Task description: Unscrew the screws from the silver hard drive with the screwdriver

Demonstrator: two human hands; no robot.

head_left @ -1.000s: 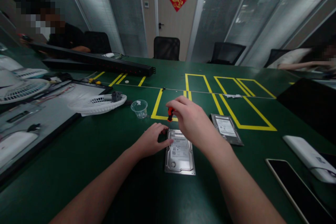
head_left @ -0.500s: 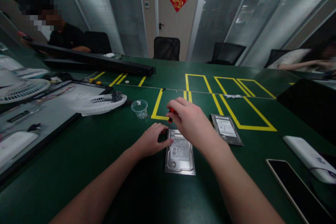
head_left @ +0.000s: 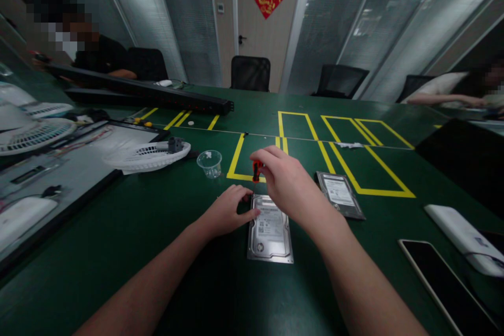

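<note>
A silver hard drive (head_left: 271,231) with a white label lies flat on the green table in front of me. My left hand (head_left: 230,210) grips its far left corner, with the thumb over the label edge and the fingers curled by the corner. In my right hand (head_left: 281,173) is a small red-and-black screwdriver (head_left: 256,170), held upright by its handle. Its shaft points down at that same corner; I cannot make out the tip or a screw. To the left of the far corner stands a clear plastic cup (head_left: 210,164) with small bits in it.
A second hard drive (head_left: 340,194) lies to the right. Further right are a phone (head_left: 444,283) and a white power bank (head_left: 464,236). White fan guards (head_left: 147,156) and a large panel (head_left: 74,168) fill the left. Yellow tape (head_left: 386,191) marks the table; two people sit beyond.
My right hand's fingers have shifted around the screwdriver, and more of its handle shows now. The left hand and the hard drive have stayed in place.
</note>
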